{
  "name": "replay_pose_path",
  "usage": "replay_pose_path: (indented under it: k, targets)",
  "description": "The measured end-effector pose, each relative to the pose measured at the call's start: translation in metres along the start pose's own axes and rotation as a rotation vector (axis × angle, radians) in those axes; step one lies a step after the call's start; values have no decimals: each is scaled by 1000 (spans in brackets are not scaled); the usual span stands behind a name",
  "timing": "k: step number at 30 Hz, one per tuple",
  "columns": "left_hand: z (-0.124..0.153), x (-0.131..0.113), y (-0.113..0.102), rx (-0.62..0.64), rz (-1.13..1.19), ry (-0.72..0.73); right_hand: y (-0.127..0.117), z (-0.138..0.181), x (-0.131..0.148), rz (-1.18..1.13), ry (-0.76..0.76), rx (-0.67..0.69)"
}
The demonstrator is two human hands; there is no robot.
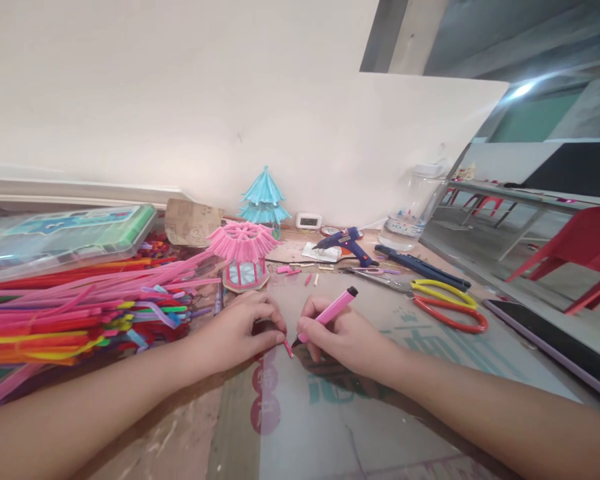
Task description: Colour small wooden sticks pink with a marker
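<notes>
Between thumb and fingertips, my left hand (247,327) pinches a short, thin pink-red stick (289,348) just above the printed mat (300,413). My right hand (337,330) is wrapped round a pink marker pen (333,310), its black end pointing up and right. The pen's dark tip is down beside the stick; I cannot tell whether they touch. Just beyond my left hand stands a small pavilion model (243,253) with a pink pleated roof. Several small pink and pale pieces (309,279) lie on the table past my hands.
Bundles of coloured pipe cleaners (55,320) and a plastic case (65,240) fill the left. At the back are a blue tiered model (265,200), a small clock (309,221), a glue gun (347,245) and a plastic jar (410,213). Scissors (445,300) and a phone (555,347) lie right.
</notes>
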State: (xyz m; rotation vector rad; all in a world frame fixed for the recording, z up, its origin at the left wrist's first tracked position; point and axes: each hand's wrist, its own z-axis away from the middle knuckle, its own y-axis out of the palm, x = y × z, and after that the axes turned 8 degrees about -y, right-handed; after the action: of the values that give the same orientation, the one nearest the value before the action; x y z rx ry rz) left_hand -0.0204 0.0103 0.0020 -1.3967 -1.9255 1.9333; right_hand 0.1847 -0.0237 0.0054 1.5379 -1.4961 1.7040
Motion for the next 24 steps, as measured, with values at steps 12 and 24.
replay_pose_path:
  k: [12,24]
  targets:
    - [-1,1,1,8,-42,18,2,-2,-2,14,-56,0]
    - [-2,1,0,25,-14,19,-1,-1,0,-27,13,24]
